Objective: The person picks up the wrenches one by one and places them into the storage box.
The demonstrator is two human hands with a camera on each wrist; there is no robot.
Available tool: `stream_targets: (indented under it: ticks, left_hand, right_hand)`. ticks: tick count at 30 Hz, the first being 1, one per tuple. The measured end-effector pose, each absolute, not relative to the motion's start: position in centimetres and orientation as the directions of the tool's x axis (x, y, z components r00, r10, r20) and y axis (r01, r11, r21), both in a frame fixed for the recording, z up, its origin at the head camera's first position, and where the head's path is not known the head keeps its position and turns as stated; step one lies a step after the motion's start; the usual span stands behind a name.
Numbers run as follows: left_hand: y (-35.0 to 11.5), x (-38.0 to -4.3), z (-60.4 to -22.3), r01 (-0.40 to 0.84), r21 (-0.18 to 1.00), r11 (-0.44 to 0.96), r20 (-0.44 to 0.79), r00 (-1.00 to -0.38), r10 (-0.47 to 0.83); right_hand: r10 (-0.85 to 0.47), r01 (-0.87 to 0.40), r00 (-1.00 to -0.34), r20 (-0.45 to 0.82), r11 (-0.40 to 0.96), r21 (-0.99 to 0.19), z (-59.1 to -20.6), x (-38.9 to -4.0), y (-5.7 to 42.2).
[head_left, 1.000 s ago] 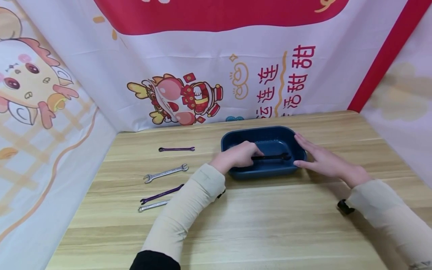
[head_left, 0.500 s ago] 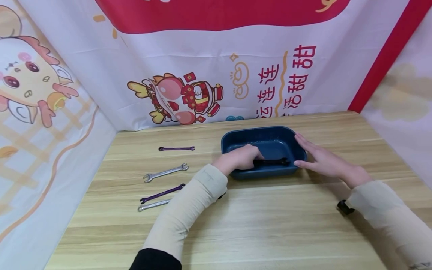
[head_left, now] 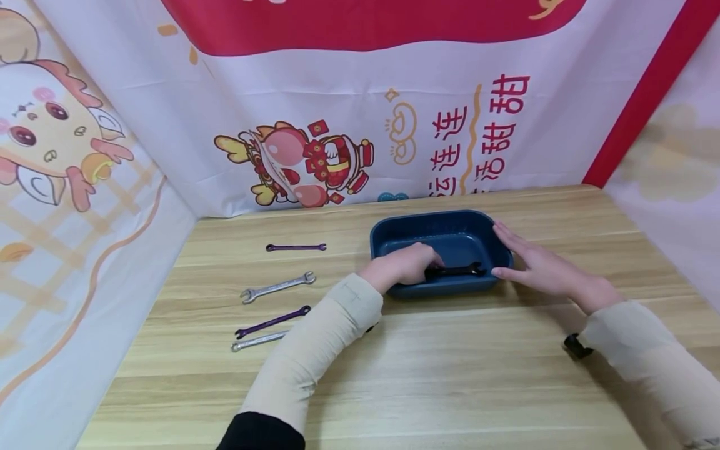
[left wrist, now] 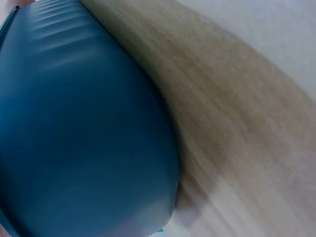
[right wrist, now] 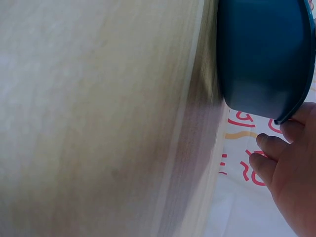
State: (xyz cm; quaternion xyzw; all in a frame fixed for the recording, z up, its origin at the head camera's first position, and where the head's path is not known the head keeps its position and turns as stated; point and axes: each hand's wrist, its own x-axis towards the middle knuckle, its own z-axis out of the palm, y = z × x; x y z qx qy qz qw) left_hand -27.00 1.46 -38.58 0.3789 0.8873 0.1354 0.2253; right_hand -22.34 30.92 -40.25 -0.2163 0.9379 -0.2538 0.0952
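A dark blue plastic bin point(head_left: 427, 220) stands on the table. My left hand point(head_left: 413, 261) reaches over its near left side and grips a black wrench point(head_left: 460, 270) inside it. The wrench lies along the near wall, its open-ended jaw pointing right; my fingers hide its other end. At the bin's right end, my right hand point(head_left: 534, 267) rests with fingers spread and fairly straight, touching the rim. In the right wrist view, fingertips of that hand point(right wrist: 296, 158) meet the bin's edge point(right wrist: 269, 59). Only the bin's outer wall point(left wrist: 89, 123) fills much of the left wrist view.
Left of the bin lie a purple wrench point(head_left: 295, 247), a silver open-ended wrench point(head_left: 278, 288), a second purple wrench point(head_left: 272, 322) and a silver wrench point(head_left: 259, 340) partly hidden by my left sleeve point(head_left: 315, 356). A printed cloth point(head_left: 337, 81) hangs behind the wooden table point(head_left: 450, 375).
My left hand has moved slightly toward me and right, bringing the black wrench from mid-bin to the near wall. The right hand stays at the bin's right end.
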Motion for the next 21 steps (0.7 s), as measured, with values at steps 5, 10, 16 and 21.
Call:
stream_targets:
  ticks: [5, 10, 16, 21]
  left_hand:
    - [1.58, -26.96, -38.62, 0.606, 0.412, 0.68, -0.3, -0.614, 0.73]
    - [1.61, -26.95, -38.68, 0.596, 0.421, 0.683, -0.309, -0.614, 0.726]
    - [1.51, -27.05, -38.68, 0.601, 0.427, 0.676, -0.3, -0.611, 0.732]
    - [1.55, -27.03, -38.69, 0.6, 0.422, 0.679, -0.303, -0.613, 0.73]
  right_hand:
    - [-0.453, -0.356, -0.889, -0.07, 0.779, -0.516, -40.12, -22.2, 30.82]
    - [-0.452, -0.36, -0.889, -0.065, 0.782, -0.509, -40.09, -22.16, 30.81]
    - [-0.451, -0.362, -0.89, -0.062, 0.784, -0.505, -40.18, -22.23, 30.81]
    - [-0.447, -0.357, -0.892, -0.066, 0.787, -0.503, -40.16, -22.21, 30.83]
